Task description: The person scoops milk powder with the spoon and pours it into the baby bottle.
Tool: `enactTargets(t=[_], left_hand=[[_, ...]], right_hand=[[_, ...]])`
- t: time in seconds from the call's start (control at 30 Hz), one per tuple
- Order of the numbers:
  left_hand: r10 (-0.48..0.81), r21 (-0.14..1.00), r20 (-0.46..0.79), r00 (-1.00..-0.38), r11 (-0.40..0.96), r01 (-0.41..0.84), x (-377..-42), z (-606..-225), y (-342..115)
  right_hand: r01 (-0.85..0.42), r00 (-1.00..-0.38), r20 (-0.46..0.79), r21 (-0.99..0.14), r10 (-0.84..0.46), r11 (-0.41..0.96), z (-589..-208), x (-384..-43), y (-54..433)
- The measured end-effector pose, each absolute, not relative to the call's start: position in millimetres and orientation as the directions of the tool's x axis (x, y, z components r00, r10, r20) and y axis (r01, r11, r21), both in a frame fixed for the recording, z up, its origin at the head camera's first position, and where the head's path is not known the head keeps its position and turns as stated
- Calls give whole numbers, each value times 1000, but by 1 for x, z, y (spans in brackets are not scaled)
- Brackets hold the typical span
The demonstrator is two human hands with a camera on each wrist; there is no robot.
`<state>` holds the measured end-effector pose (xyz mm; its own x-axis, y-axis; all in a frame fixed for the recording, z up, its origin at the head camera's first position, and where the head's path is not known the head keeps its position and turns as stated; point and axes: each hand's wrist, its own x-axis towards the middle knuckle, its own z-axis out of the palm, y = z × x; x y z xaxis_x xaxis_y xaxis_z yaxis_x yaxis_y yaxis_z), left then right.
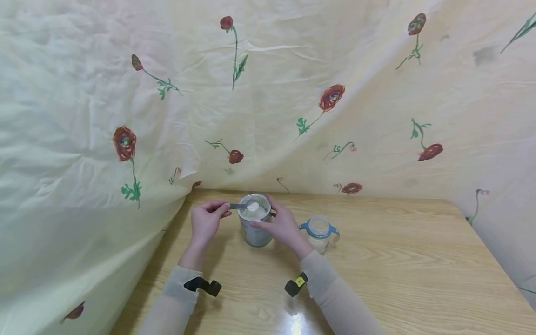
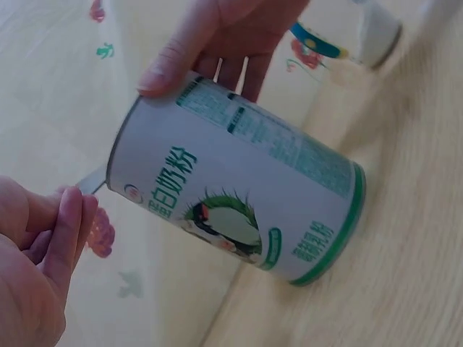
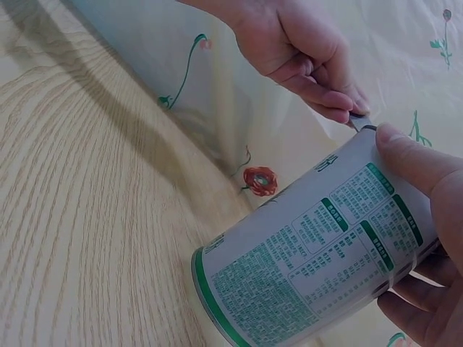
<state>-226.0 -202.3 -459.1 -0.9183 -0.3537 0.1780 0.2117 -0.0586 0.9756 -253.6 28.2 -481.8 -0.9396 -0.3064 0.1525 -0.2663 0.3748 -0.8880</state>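
Note:
My left hand point(image 1: 206, 219) pinches the handle of a grey spoon point(image 1: 237, 206) between thumb and fingers. The spoon's head, heaped with white powder point(image 1: 252, 206), is at the mouth of a milk powder can point(image 1: 256, 235). White with green print and a green bottom band, the can point(image 2: 239, 188) stands upright on the table and is uncovered. My right hand point(image 1: 281, 223) grips the can near its rim, thumb on the near side and fingers around the far side. In the right wrist view, only a short piece of the spoon's handle point(image 3: 359, 121) shows above the rim.
A clear baby bottle point(image 1: 319, 232) with a blue two-handled collar stands just right of my right wrist. The wooden table point(image 1: 398, 251) extends to the right. A floral cloth point(image 1: 268, 107) hangs behind the table and along its left side.

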Motion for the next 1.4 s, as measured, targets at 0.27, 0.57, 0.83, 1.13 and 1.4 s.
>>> enactTargets(t=[0.27,0.57,0.83,1.13,1.4], left_hand=[[-366,981,158,-917,-51,190,-225,-456,-202],[-368,977,173,-913,-57,207,-225,-456,-201],[-368,973,193,-909,-51,227,-226,-458,-201],[-374,976,137,-917,-106,189,-225,-458,-201],[-377,971,35,-926,-208,121,-224,-461,-204]], right_hand=[[-262,-940,149,-890,-307,373,-482,-253,28],[-272,-939,162,-889,-303,369,-481,-254,27],[-277,-938,163,-884,-307,376,-480,-252,28],[-265,-942,151,-881,-299,392,-480,-250,29],[-262,-944,147,-880,-297,397,-479,-248,30]])
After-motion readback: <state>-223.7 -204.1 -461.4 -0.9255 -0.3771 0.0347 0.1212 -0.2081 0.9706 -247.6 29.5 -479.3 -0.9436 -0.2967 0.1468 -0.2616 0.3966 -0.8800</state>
